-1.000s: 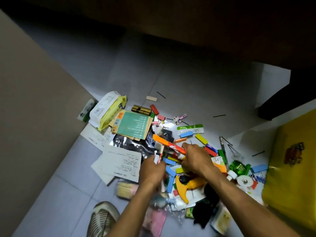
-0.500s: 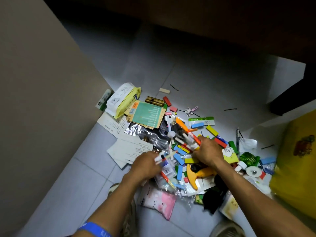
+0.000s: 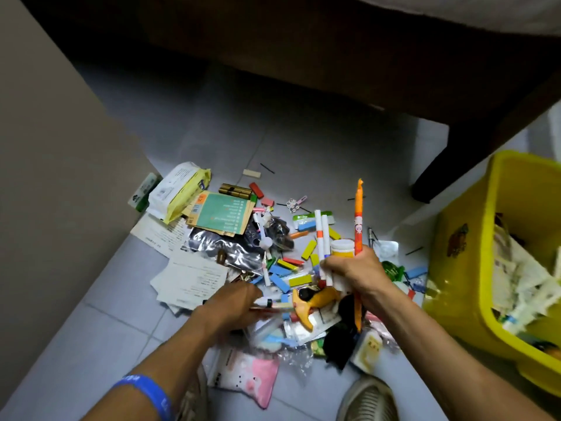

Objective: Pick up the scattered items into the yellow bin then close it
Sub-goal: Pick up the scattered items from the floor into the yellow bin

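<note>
From the head camera, the right hand is closed tight around a bunch of pens, a long orange pen and a small white jar, all pointing up toward 12 o'clock. The left hand, at about 8 o'clock from the right one, curls its fingers around more pens lying flat. Both hands are over the pile of small things on the floor. The yellow bin sits open at 3 o'clock, with stuff inside. A shoe shows at 6 o'clock.
</note>
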